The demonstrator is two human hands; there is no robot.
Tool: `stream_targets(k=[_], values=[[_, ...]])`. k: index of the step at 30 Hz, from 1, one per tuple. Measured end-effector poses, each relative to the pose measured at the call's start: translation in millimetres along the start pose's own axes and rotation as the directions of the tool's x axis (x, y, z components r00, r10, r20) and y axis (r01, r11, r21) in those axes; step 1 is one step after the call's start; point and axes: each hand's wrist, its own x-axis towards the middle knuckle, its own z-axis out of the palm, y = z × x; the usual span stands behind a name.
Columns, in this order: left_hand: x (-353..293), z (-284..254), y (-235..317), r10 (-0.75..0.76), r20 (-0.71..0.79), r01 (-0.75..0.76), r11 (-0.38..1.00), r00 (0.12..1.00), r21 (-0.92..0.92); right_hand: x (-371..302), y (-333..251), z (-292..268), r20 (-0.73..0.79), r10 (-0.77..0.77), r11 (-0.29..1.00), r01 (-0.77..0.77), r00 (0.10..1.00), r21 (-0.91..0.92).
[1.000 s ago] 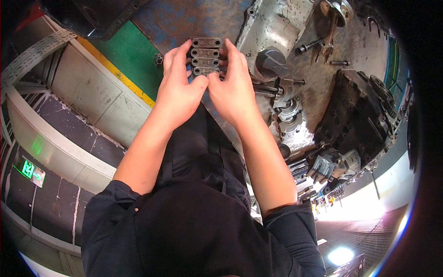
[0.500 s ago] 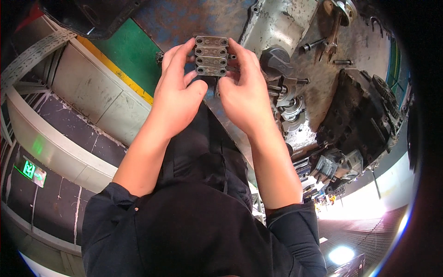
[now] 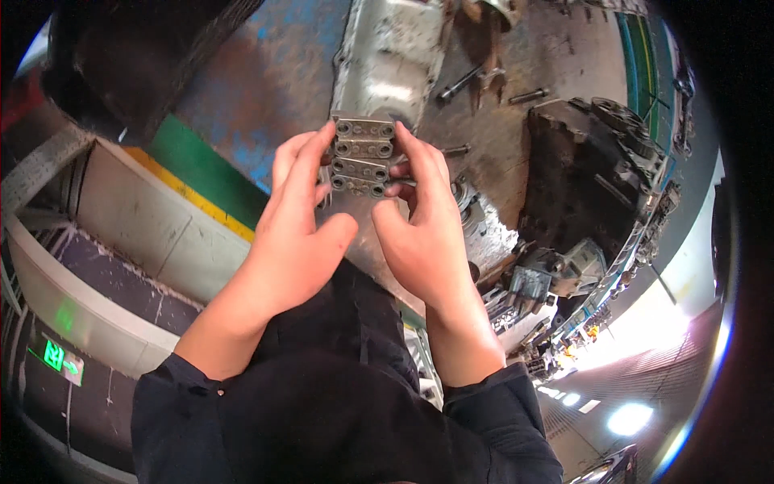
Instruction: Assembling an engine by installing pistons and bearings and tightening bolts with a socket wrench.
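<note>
A row of several small grey metal bearing caps [image 3: 361, 150], each with a hole at either end, is gripped between my two hands above the metal bench. My left hand [image 3: 297, 230] presses its fingertips against the caps' left ends. Against the right ends lie the fingers of my right hand [image 3: 423, 230]. Both thumbs point inward below the row, apart from each other. The two caps nearest me sit slightly tilted against the upper two. What lies under the row is mostly hidden by the caps and fingers.
Beyond my hands lies a silver metal cover [image 3: 391, 60] on the worn bench top [image 3: 258, 105]. A connecting rod [image 3: 490, 77] and a bolt [image 3: 528, 97] are to its right. A dark engine block [image 3: 568, 173] stands at the right; a black part [image 3: 121, 73] fills the far left.
My hands and the caps now appear lower in the picture, and the whole view has shifted. The caps were lined up evenly before; now the nearer two are askew.
</note>
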Motion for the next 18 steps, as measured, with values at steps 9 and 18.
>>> stream_targets(k=[9, 18], values=[[111, 23, 33, 0.177, 0.018, -0.177, 0.964, 0.984, 0.197, 101, 7, -38, -0.138, -0.004, 0.996, -0.007, 0.99, -0.084], [126, 11, 3, 0.203, -0.034, -0.198, 0.972, 0.978, 0.129, 112, 58, -28, -0.148, -0.052, 0.952, 0.094, 0.988, 0.292]])
